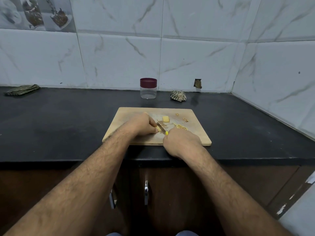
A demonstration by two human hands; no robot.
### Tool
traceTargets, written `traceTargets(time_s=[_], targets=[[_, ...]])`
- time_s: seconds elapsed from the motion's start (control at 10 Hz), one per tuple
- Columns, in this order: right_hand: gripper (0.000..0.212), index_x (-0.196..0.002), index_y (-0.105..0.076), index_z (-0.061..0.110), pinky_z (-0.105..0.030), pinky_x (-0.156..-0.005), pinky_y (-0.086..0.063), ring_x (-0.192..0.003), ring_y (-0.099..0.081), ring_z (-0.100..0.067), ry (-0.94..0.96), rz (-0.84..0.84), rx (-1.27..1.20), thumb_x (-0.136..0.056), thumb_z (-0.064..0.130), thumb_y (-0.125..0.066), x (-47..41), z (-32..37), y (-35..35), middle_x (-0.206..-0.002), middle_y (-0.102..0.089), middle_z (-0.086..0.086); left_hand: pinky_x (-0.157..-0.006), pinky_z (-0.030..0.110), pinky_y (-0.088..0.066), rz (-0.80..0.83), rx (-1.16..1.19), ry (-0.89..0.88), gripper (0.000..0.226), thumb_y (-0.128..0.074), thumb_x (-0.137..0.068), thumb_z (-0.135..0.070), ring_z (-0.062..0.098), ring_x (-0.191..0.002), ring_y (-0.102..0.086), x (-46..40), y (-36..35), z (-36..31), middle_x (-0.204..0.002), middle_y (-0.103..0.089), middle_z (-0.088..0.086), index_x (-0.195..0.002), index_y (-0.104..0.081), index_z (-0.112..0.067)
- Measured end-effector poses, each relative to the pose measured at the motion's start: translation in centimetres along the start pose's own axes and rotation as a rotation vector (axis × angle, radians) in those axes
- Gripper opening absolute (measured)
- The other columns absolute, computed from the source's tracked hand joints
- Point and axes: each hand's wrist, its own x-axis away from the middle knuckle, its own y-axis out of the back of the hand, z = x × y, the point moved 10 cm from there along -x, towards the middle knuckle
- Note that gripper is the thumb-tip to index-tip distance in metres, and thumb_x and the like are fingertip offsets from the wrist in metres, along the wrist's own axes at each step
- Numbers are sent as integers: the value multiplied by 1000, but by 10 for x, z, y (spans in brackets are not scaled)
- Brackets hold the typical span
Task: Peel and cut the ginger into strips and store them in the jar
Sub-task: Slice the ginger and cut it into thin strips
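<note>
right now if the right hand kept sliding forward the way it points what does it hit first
Probably the pile of cut ginger strips, which lies on the cutting board just past the right hand. That hand grips a knife angled left toward the ginger piece under the left hand. Depth is unclear.

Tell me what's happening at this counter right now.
A person is slicing ginger on a wooden cutting board. The left hand pins a peeled ginger piece while the right hand grips a yellow-handled knife, blade on that piece. Another peeled chunk and some cut strips lie on the board. The jar behind stands closed and empty.
</note>
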Motion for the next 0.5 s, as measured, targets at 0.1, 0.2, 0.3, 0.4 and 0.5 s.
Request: traceTargets(time_s=[0.1,0.2,0.3,0.4,0.5], targets=[[31,-121,-58,14,-34,-78,-41,-102,-57,-25,3,20,21,-98,20,-38,-1,1,1,-117,-61,-5,-98,28,-45,-5,7,3,31,-72,-86,-36,13,-112,-58,0,0,0,-122,-67,-8,-117,-72,-28],[30,-120,-58,14,-35,-78,-44,-102,-60,-25,9,35,31,-98,20,-39,-1,2,-1,-116,-62,-5,-97,28,-46,-4,18,5,30,-72,-87,-35,13,-112,-58,-1,0,0,-120,-68,-8,-115,-73,-27],[28,-120,-57,15,-36,-77,-44,-98,-57,-25,12,60,60,-97,19,-41,7,-4,-5,-108,-59,-5,-94,26,-45,-9,34,15,29,-72,-87,-36,12,-111,-57,-2,0,1,-119,-68,-9,-114,-73,-27],[21,-115,-56,16,-37,-78,-46,-93,-55,-25,3,77,99,-99,19,-43,19,-16,-11,-103,-56,-4,-95,27,-46,-13,25,18,30,-72,-86,-38,12,-111,-58,-2,0,2,-119,-68,-9,-115,-73,-28],[20,-114,-57,16,-37,-78,-47,-94,-56,-24,6,56,107,-100,20,-43,26,-20,-11,-100,-56,-3,-94,26,-45,-10,23,8,30,-72,-87,-37,11,-110,-58,-2,0,2,-119,-68,-8,-115,-73,-27]])
